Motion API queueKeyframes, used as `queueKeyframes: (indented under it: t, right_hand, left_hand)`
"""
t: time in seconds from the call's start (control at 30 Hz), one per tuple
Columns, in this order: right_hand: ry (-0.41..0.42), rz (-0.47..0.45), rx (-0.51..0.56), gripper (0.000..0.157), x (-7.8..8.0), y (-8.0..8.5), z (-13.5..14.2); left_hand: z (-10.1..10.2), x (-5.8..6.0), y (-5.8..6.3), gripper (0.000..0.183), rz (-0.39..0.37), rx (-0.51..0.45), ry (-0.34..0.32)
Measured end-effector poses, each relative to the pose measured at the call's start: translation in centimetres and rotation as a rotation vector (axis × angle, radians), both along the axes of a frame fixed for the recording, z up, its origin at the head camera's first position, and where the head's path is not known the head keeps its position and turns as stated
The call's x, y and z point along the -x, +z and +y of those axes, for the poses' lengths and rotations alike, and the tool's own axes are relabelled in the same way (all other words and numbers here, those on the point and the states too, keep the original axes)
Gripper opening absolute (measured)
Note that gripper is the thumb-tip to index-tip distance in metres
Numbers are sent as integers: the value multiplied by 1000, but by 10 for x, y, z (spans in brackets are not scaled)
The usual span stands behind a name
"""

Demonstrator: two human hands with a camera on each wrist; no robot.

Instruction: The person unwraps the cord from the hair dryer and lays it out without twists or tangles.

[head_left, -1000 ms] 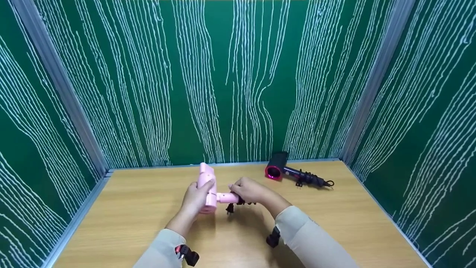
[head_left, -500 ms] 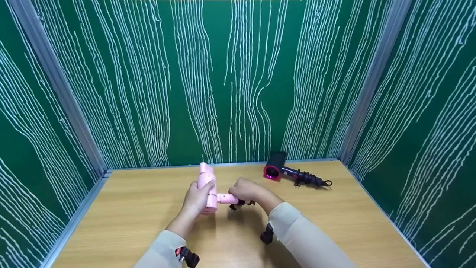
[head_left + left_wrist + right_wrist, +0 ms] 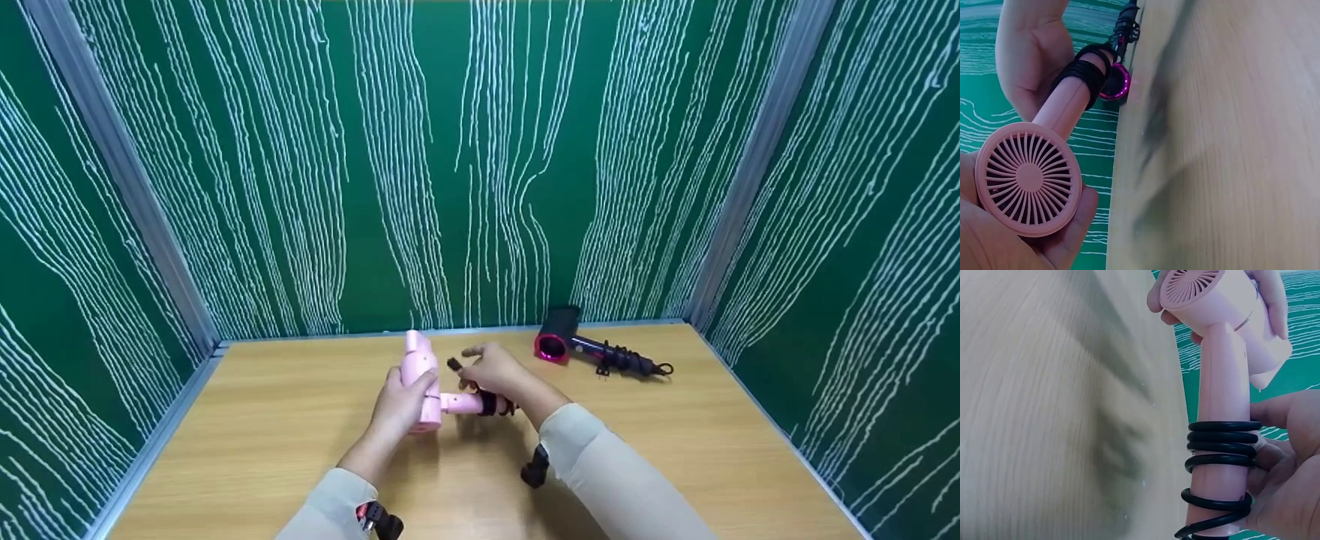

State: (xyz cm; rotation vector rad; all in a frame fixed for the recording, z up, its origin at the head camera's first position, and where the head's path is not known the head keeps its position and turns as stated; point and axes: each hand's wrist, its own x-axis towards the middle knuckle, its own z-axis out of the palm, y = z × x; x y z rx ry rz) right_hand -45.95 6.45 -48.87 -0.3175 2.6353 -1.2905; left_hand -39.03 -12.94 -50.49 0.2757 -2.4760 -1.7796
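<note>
A pink hair dryer (image 3: 418, 367) is held above the table, its handle pointing right. Around its barrel grips my left hand (image 3: 397, 401), thumb on the near side; the round slotted grille (image 3: 1028, 179) faces the left wrist camera. A black power cord (image 3: 1221, 460) is wound in several turns about the pink handle (image 3: 1221, 382). My right hand (image 3: 499, 371) is at the wrapped handle, holding the cord near its plug (image 3: 454, 364), which sticks up by the thumb. One finger reaches out to the left above the plug. In the right wrist view the fingertips are partly hidden behind the handle.
A black hair dryer (image 3: 559, 334) with a magenta ring lies at the back right of the wooden table (image 3: 300, 405), its cord wrapped on the handle. Green walls (image 3: 450, 187) with white wavy lines enclose the back and sides. Small black cameras (image 3: 534, 466) hang at the wrists.
The plug, hanging below the pink handle a second ago, now sticks up above it beside the right thumb. My right hand has turned and its fingers spread; the left keeps its grip.
</note>
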Motion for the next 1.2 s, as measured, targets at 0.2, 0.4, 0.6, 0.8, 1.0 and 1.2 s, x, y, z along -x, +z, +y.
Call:
queueKeyframes:
  t: [0.2, 0.4, 0.6, 0.8, 1.0, 1.2]
  right_hand:
    - [-31, 5, 187, 51, -1, 13, 2]
    - [-17, -23, 303, 36, -11, 27, -1]
    - [2, -2, 432, 34, -24, 38, -5]
    - [-8, 5, 556, 25, -37, 43, -5]
    - [38, -52, 627, 19, -53, 41, -4]
    - [137, -93, 589, 27, -63, 33, -1]
  left_hand:
    - [-2, 0, -1, 79, 14, -19, 14]
    - [-5, 0, -4, 80, 7, -35, 27]
    - [-10, 2, -3, 78, 17, -39, 72]
    - [-19, 4, 2, 80, 8, -126, 116]
    - [-25, 5, 9, 79, 29, -207, 136]
    - [-31, 6, 17, 80, 26, -217, 153]
